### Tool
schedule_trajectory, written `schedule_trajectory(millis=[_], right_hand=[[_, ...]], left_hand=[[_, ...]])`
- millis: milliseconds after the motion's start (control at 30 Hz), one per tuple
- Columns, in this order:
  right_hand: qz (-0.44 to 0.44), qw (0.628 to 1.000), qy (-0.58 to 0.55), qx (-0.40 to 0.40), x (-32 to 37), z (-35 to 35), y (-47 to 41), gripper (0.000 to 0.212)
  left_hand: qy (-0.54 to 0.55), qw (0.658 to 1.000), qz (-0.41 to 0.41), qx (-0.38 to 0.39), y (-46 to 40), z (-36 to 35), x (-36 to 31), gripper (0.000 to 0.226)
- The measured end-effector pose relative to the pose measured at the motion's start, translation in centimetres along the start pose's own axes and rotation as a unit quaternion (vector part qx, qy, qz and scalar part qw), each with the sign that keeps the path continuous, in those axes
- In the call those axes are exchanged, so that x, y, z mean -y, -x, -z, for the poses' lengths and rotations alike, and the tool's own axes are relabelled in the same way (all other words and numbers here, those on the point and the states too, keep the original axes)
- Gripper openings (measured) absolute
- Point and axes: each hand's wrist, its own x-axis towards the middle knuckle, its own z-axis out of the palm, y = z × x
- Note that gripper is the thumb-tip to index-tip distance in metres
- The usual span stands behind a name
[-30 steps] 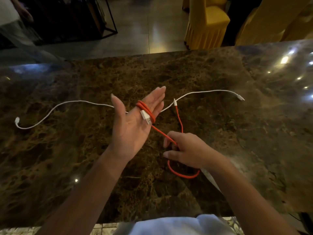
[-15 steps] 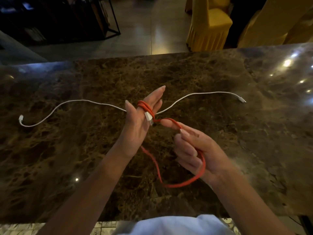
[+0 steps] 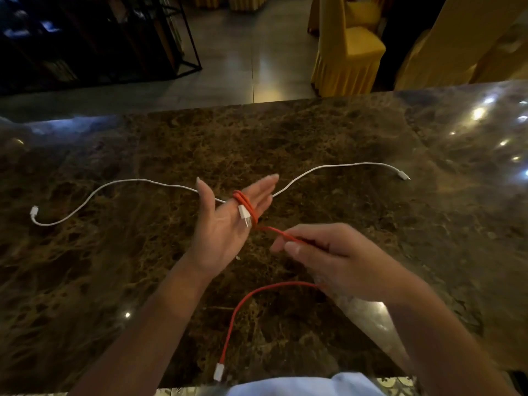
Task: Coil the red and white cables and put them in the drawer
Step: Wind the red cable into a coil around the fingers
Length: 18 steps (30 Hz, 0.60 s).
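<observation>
Fingers point(image 3: 263, 192) of the left hand point(image 3: 225, 224) are held straight and close together, palm up above the marble counter point(image 3: 328, 132), and several turns of the red cable point(image 3: 246, 205) are wound round them, with its white plug point(image 3: 244, 217) lying against the palm. From those turns a taut red strand is led to the right hand point(image 3: 331, 258), where it is pinched between thumb and curled fingers. Below that hand the remaining red length is seen to loop down toward the near edge of the counter, ending in a second white plug point(image 3: 219, 371) beside a patch of pale blue clothing point(image 3: 308, 385). The white cable point(image 3: 337, 166) is left uncoiled on the counter behind the left hand, its ends well apart to either side. No drawer is in view. The winding is judged to be partly done, with a fair length still loose. Since the left fingers are not curled over the turns, the coil could slide off the fingertips if tension from the right hand is slackened or drawn toward the tips. The trailing plug could catch on the counter edge or the clothing as the slack is drawn up, jerking the strand. The first plug, held only by the wraps, could also work free from the palm.
</observation>
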Motion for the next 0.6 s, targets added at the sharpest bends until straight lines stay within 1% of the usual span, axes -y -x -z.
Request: schedule_trajectory(millis=[33,100,167,200,267,333,433,533,600], right_hand=[[0.016,0.997,0.072,-0.002,0.5,0.8,-0.1,0.019],[0.051,0.977,0.207,0.022,1.8,2.2,-0.6,0.017],[0.091,0.952,0.29,0.047,3.3,2.9,-1.5,0.012],[0.103,0.948,0.298,0.047,3.8,3.0,-2.0,0.011],[0.117,0.953,0.276,0.044,4.4,3.5,-2.8,0.011],[0.109,0.965,0.233,0.055,4.7,4.1,-3.2,0.01],[0.092,0.98,0.166,0.064,4.9,4.4,-3.5,0.012],[0.094,0.979,0.172,0.054,4.4,4.2,-4.1,0.015],[0.082,0.981,0.169,0.039,4.0,4.4,-4.3,0.022]], left_hand=[[0.001,1.0,0.018,0.017,0.2,0.0,0.1,0.127],[-0.015,0.998,0.047,0.046,0.5,-0.6,0.4,0.124],[-0.032,0.994,0.067,0.079,0.8,-1.7,0.7,0.114],[-0.036,0.993,0.076,0.086,0.9,-2.2,0.9,0.108],[-0.035,0.991,0.099,0.088,1.3,-3.0,0.9,0.107],[-0.035,0.99,0.106,0.091,1.7,-3.5,0.7,0.105],[-0.044,0.987,0.104,0.114,1.9,-3.9,0.2,0.091],[-0.05,0.984,0.12,0.122,1.8,-3.6,0.4,0.095],[-0.05,0.978,0.112,0.171,1.8,-3.4,0.8,0.104]])
